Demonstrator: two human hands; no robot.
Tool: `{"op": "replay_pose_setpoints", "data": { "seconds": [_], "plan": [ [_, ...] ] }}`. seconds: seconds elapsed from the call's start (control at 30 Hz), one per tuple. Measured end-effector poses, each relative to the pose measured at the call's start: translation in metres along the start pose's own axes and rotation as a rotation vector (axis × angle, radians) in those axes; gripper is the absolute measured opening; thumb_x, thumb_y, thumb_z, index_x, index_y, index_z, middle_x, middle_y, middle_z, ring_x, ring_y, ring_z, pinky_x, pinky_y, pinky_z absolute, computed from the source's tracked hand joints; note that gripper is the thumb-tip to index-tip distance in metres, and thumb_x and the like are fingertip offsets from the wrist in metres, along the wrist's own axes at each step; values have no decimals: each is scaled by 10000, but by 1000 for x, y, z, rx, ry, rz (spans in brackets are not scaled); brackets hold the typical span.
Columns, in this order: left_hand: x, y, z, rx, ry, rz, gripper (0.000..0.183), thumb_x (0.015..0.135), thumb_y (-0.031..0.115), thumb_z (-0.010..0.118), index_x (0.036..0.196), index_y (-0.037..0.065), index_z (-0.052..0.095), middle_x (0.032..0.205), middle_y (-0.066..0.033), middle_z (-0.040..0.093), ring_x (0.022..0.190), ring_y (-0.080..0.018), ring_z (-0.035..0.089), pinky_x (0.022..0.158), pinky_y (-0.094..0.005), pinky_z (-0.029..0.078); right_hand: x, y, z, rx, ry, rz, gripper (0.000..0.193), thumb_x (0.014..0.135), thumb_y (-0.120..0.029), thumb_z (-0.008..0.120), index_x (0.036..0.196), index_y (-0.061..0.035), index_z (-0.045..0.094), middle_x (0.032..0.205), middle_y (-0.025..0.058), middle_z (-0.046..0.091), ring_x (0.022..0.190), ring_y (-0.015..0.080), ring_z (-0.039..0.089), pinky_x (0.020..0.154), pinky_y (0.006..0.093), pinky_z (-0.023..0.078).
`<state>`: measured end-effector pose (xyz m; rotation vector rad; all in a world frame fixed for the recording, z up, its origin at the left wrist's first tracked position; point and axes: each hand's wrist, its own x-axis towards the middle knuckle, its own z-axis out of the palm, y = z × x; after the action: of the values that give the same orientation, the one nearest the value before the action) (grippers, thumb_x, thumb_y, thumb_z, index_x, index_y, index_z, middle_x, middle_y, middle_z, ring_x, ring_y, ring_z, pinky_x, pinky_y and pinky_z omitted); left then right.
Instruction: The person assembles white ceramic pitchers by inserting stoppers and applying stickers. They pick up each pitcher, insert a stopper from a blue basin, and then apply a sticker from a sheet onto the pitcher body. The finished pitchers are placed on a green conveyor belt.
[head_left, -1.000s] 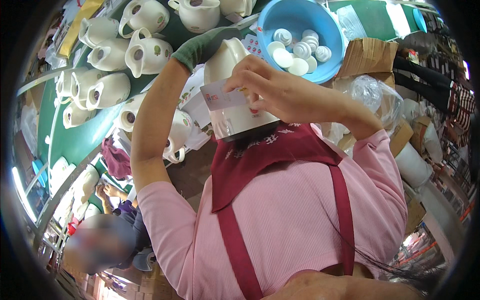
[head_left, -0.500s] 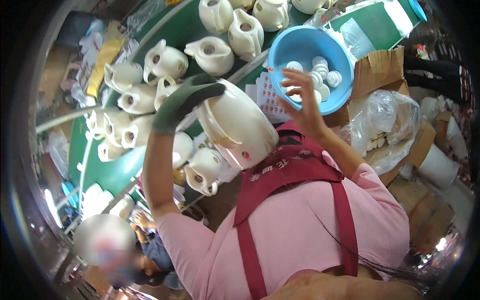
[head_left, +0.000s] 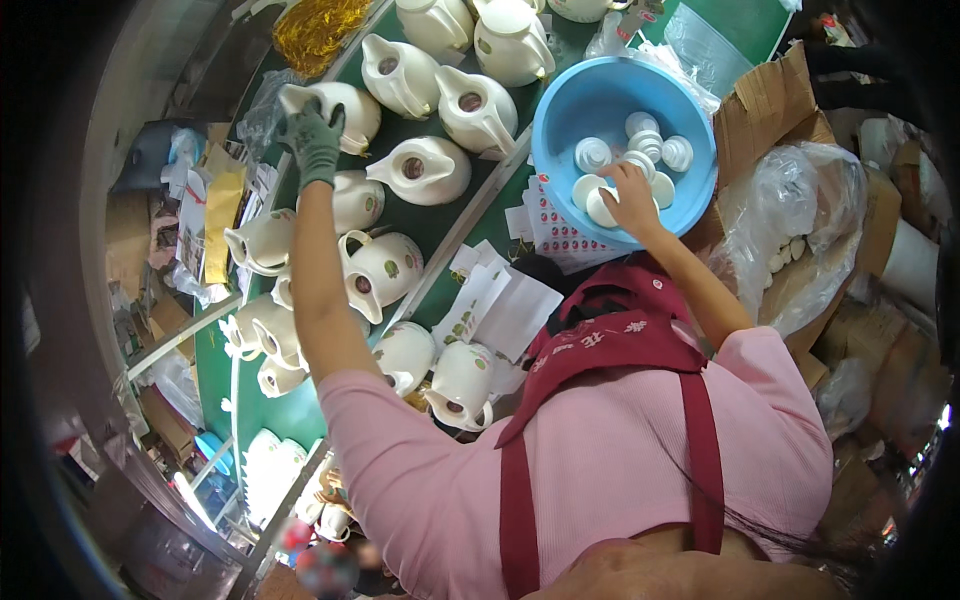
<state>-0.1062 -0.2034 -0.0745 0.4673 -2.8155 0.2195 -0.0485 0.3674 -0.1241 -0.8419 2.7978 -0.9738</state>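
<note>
My left hand (head_left: 313, 142), in a dark green glove, is at the far left of the green bench. Its fingers close on the handle side of a white ceramic jug (head_left: 352, 116), which stands among similar jugs. The jug's grip is partly hidden by the glove. In the blue basin (head_left: 550, 140), my bare right hand (head_left: 632, 203) reaches down with bent fingers onto a round white lid (head_left: 601, 208). Several more white lids, some ridged like this stopper (head_left: 677, 153), lie around it.
Several white jugs (head_left: 418, 171) crowd the green bench (head_left: 440, 225). Printed sticker sheets (head_left: 565, 235) and loose papers (head_left: 515, 315) lie beside the basin. At right stands an open cardboard box (head_left: 765, 100) with clear plastic (head_left: 790, 205). Gold tinsel (head_left: 318, 38) is at the back left.
My left hand has moved away to the far left with the jug, which now stands on the bench. My right hand has come down from above the basin onto the lids.
</note>
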Motion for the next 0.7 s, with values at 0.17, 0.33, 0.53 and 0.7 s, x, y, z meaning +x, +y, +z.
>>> {"op": "replay_pose_setpoints", "data": {
  "seconds": [0.17,0.33,0.53,0.7],
  "plan": [
    [-62,-11,52,-44,-68,-145,627,836,553,644,1274,115,546,1200,-187,612,1146,-383,554,963,-622,358,-17,-91,32,294,-462,-67,413,799,-104,704,1196,-98,590,1136,128,567,1075,371,563,915,427,494],
    [-135,75,-60,-563,164,42,510,847,309,725,1275,78,575,1140,-175,587,1089,-381,545,945,-488,403,-40,-109,128,27,-440,-433,406,798,-140,686,1193,-147,592,1240,152,512,1167,331,533,908,435,493],
    [-307,90,-58,-727,-301,-140,533,838,280,754,1270,30,567,1212,-196,613,1101,-366,583,958,-426,467,-38,-91,155,-1,-528,-660,237,846,-108,584,1075,-169,587,1037,51,576,1004,266,592,817,411,482],
    [-383,97,-63,-1377,-767,-394,730,813,385,812,1363,13,507,1277,-174,581,1211,-256,556,1014,-383,449,-37,-83,73,418,-290,-442,250,806,86,523,995,-58,602,1004,111,642,946,328,645,787,401,528]
  ]
}}
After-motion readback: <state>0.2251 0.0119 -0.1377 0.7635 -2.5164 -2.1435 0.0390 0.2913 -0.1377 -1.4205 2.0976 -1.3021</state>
